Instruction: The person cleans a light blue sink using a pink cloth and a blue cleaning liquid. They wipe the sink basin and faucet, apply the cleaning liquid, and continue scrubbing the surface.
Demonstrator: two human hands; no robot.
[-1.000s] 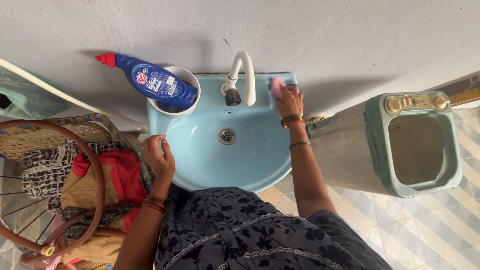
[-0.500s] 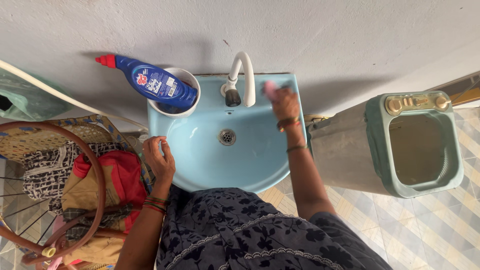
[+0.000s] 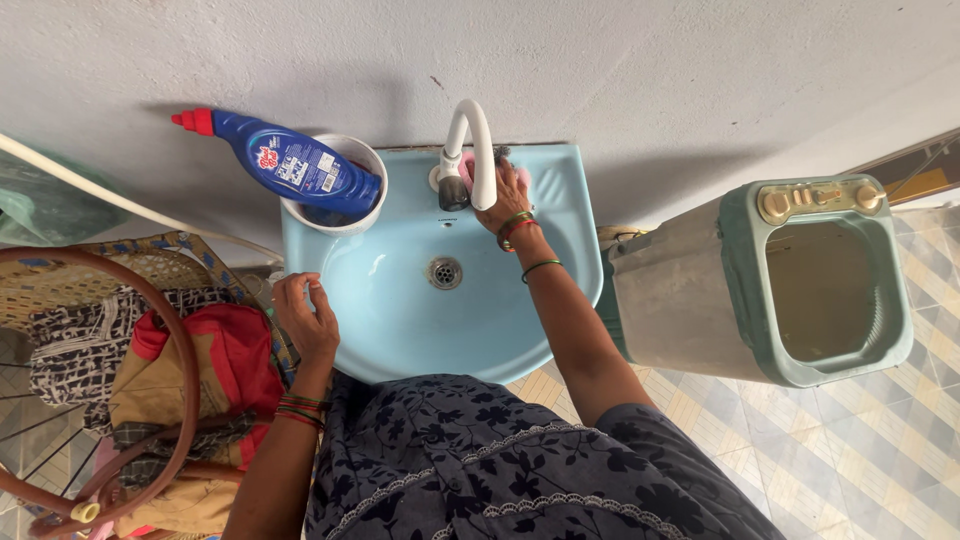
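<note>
While leaning over the sink [image 3: 400, 330] mid-frame, right hand [image 3: 505, 195] pressed on a pink scrubber [image 3: 466, 170] just behind the tap [image 3: 470, 150], fingers closed over it. Left hand [image 3: 305, 320] loosely curled, holding nothing, resting at sink's left rim. Blue bottle [image 3: 290, 165] lying across a white cup [image 3: 335, 210], upper left. Green tub [image 3: 800, 280] far right.

Soft daylight, sharp focus, wide-angle distortion

My right hand [image 3: 505, 200] hid most of a pink thing [image 3: 466, 168] behind the tap [image 3: 470, 150]; couldn't tell what it was.
</note>
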